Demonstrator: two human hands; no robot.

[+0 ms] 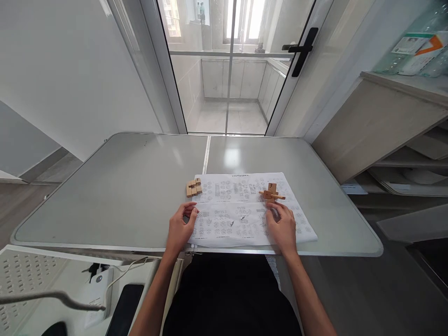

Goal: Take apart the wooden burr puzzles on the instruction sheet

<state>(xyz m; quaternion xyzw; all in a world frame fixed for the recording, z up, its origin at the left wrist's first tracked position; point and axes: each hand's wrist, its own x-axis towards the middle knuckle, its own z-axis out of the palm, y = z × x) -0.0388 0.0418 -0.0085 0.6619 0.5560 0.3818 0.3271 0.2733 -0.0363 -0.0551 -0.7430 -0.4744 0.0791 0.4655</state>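
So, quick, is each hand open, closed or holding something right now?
Left hand: loosely open by the left edge of the paper, nothing seen in it.
Right hand: curled at the wooden pieces; can't tell whether it grips them.

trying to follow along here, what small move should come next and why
Probably slide the left hand forward to pick a block from the wooden group at the printed sheet's upper left corner: that hand sits just nearer the person, with no block visible in it, while the right hand is beside the crossed wooden pieces.
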